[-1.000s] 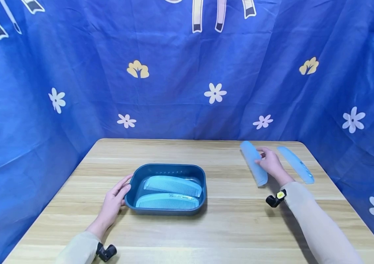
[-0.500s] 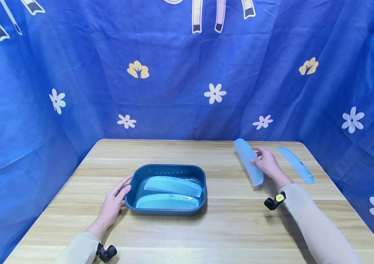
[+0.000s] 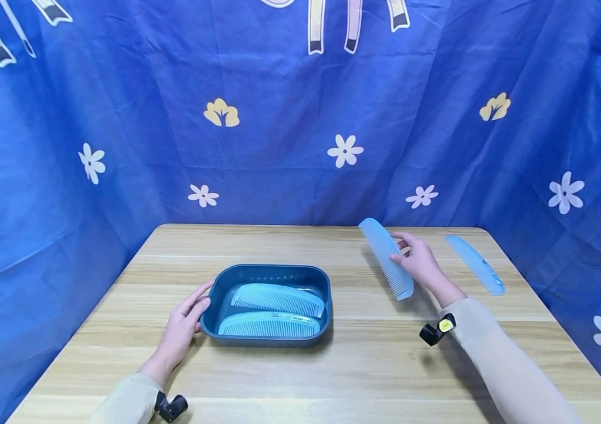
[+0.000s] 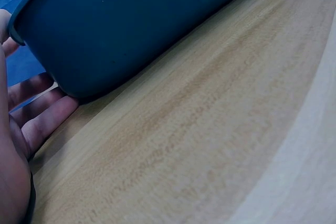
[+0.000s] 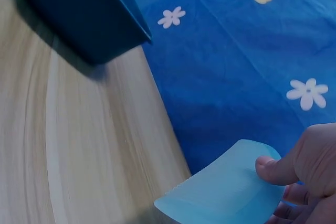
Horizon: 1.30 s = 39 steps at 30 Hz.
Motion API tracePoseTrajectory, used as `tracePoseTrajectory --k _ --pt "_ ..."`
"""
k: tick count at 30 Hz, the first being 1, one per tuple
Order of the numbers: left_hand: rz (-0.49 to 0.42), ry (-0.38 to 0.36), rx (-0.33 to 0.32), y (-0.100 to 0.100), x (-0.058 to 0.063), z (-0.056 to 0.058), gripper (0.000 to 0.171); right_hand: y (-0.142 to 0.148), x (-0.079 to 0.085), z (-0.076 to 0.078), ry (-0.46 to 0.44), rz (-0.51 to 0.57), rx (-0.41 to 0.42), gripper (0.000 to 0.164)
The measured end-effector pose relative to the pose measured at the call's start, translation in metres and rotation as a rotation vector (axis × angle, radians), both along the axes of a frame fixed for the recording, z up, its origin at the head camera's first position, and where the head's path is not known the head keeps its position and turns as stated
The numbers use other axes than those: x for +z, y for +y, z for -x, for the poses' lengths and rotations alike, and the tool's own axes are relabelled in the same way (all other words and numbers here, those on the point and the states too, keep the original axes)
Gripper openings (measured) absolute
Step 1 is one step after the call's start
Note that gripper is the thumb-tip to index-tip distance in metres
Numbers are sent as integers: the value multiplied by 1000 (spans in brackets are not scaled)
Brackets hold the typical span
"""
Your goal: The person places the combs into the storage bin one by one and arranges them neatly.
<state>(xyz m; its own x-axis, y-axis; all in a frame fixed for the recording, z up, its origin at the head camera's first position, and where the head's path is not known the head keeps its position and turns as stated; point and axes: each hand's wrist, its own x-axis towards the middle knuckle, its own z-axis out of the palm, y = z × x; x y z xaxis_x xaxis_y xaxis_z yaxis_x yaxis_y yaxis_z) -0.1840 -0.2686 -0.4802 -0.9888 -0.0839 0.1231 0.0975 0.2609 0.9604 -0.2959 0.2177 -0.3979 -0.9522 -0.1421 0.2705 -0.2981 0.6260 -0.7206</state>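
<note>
A light blue comb (image 3: 388,259) is lifted off the table, tilted, with its teeth toward the lower left. My right hand (image 3: 418,260) pinches its back edge, and the thumb (image 5: 270,169) lies on its face in the right wrist view. To the left, two more blue combs, an upper one (image 3: 279,298) and a lower one (image 3: 269,325), lie flat in a dark blue plastic basin (image 3: 326,288). My left hand (image 3: 181,324) holds the basin's left end, thumb at the rim. In the left wrist view its lower fingers (image 4: 44,119) touch the outer wall near the base.
One more blue comb (image 3: 476,265) lies on the wooden table (image 3: 300,383) near its right edge. Blue cloth (image 3: 279,165) with flowers hangs behind the table and at both sides.
My right hand has raised the comb off the table and carried it leftward, turning its teeth more into view. The left hand and basin have stayed in place.
</note>
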Motion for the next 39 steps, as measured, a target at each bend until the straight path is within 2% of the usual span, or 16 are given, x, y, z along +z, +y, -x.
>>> tracePoseTrajectory --k 4,16,23,32,39 --pt "-2 -1 2 0 0 0 49 -8 6 -8 40 16 36 49" --pt "-7 -15 -5 1 3 -1 49 -26 19 -20 78 90 96 48" --pt "-3 2 2 0 0 0 49 -35 22 -23 80 139 128 49" --pt "11 -5 3 0 -1 2 50 -52 22 -28 84 229 214 48" --pt "1 2 -8 0 -1 1 49 -69 22 -32 85 229 221 46"
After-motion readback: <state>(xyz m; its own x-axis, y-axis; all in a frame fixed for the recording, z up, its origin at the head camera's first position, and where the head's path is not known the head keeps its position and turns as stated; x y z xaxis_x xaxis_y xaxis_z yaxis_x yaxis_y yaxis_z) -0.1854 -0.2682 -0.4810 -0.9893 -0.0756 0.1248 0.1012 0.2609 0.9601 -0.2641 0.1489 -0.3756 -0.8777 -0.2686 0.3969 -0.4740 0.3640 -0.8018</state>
